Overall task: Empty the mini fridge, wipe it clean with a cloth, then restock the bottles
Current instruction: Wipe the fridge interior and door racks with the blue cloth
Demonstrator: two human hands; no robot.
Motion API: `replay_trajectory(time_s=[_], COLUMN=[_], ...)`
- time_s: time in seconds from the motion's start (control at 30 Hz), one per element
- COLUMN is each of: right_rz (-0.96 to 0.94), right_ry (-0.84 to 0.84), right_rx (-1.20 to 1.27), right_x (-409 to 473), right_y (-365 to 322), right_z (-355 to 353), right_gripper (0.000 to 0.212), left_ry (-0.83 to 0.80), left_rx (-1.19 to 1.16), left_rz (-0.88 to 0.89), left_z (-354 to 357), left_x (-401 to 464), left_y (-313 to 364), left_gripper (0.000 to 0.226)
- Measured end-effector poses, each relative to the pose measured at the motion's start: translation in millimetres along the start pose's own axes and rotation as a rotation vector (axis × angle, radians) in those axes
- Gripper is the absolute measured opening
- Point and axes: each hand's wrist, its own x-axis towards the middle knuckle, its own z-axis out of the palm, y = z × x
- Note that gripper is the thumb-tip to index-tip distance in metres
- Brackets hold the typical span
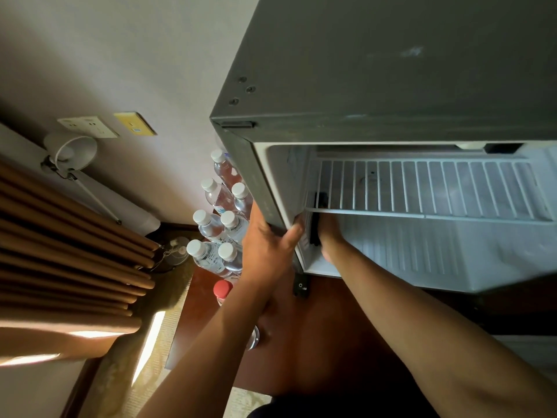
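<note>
While the left hand clasps the mini fridge at its left front edge, the right hand reaches inside, grip hidden; bottles stand just left.

Both forearms are bare from the elbow down to the wrist, with no sleeve, cuff or glove showing anywhere along them. The left hand, by the fridge's near side wall, carries no ring, watch, strap or bracelet on the fingers or wrist that show. The right hand, inside the fridge opening under the wire shelf, is mostly in shadow; its wrist is bare too, and its fingers cannot be made out. Below the fridge, at the bottom edge of the view, a dark piece of clothing shows between the two arms; its cut cannot be told.
</note>
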Motion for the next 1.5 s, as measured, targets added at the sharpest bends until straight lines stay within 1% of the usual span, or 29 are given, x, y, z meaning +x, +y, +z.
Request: replay_trajectory(time_s=[0.07,0.13,0.2,0.27,0.33,0.4,0.5,0.57,0.67,0.73,0.77,0.8,0.9,0.93,1.0,1.1,1.17,1.23,1.27,1.33,1.4,1.47,1.5], right_rz=[-0.011,-0.01,0.005,-0.009,-0.06,-0.102,-0.15,-0.143,-0.122,-0.091,-0.068,-0.05,-0.017,-0.011,-0.021,-0.056,-0.091,-0.185,-0.255,-0.411,-0.547,-0.678,-0.719], right_ry=[0.025,0.039,0.03,0.017,0.027,0.09,0.158,0.178,0.161,0.151,0.146,0.148,0.167,0.181,0.214,0.314,0.339,0.374,0.407,0.468,0.489,0.459,0.415], right_rx=[0.049,0.09,0.133,0.118,0.098,0.07,0.056,0.054,0.081,0.114,0.146,0.178,0.273,0.286,0.284,0.23,0.212,0.147,0.073,-0.149,-0.409,-0.629,-0.748], right_x=[-15,-33,-45,-54,-65,-75,-87,-92,-96,-98,-100,-102,-112,-116,-124,-134,-137,-138,-139,-135,-125,-110,-102], right_y=[3,14,28,41,44,46,51,51,51,52,53,54,61,63,68,73,73,66,61,55,57,71,80], right_z=[3,4,3,2,3,4,3,-1,-9,-14,-17,-20,-27,-29,-34,-39,-44,-50,-50,-49,-45,-43,-43], right_gripper=[0.059,0.05,0.047,0.048,0.04,0.032,0.034,0.029,0.018,0.018,0.021,0.023,0.024,0.024,0.023,0.018,0.018,0.017,0.016,0.019,0.029,0.034,0.036], left_ry=[-0.001,-0.004,-0.009,-0.009,-0.015,-0.017,-0.019,-0.028,-0.041,-0.046,-0.058,-0.077,-0.144,-0.169,-0.253,-0.378,-0.418,-0.456,-0.477,-0.503,-0.498,-0.512,-0.515], left_rx=[0.001,0.008,0.012,0.01,0.001,-0.005,-0.023,-0.032,0.011,0.029,0.036,0.047,0.12,0.142,0.173,0.226,0.276,0.32,0.339,0.379,0.467,0.609,0.667], left_rz=[0.019,0.042,0.061,0.07,0.055,0.047,0.037,0.017,0.018,0.02,0.013,0.006,-0.02,-0.025,-0.035,-0.109,-0.11,-0.1,-0.104,-0.1,-0.043,0.02,0.049], left_z=[0,0,-2,-3,-4,-4,-4,-3,-3,-3,-3,-3,2,5,17,35,44,51,55,62,68,73,74], left_x=[1,0,0,-1,0,0,-1,-2,-10,-19,-24,-30,-57,-69,-101,-141,-153,-158,-159,-161,-159,-157,-155], left_y=[-1,-2,-1,0,1,3,6,7,5,0,-4,-8,-23,-29,-42,-68,-89,-111,-121,-144,-167,-184,-189], left_gripper=[0.061,0.059,0.056,0.052,0.05,0.048,0.047,0.046,0.039,0.035,0.036,0.044,0.083,0.09,0.091,0.081,0.074,0.069,0.068,0.065,0.061,0.059,0.057])
